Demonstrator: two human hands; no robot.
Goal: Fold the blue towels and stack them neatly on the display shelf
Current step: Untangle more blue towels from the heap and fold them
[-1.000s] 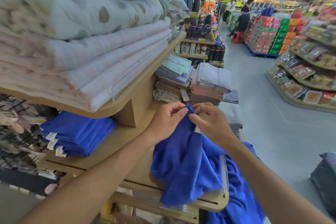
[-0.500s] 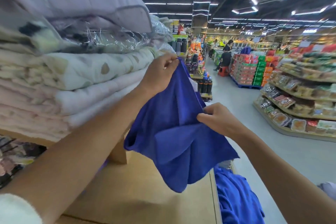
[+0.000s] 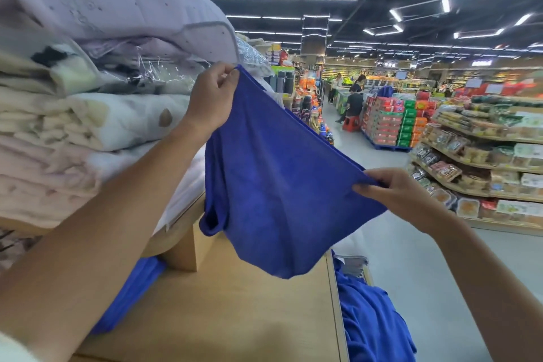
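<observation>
Holding the blue towel (image 3: 279, 185) up in the air, I have my left hand (image 3: 213, 97) high, its fingers (image 3: 226, 79) curled tight and pinching the upper corner against the thumb. My right hand (image 3: 393, 194) is lower and off to the right. It grips the other corner of the same edge with closed fingers, so that edge runs taut and slanted between the two grips. The rest of the cloth hangs in a loose point over the wooden display shelf (image 3: 235, 311); I cannot tell whether its tip touches the board. Folded blue towels (image 3: 132, 294) lie on the shelf under the upper tier, partly hidden by my left forearm. More blue cloth (image 3: 370, 323) is heaped just beyond the shelf's right edge. Pale folded bedding (image 3: 88, 114) fills the upper tier.
</observation>
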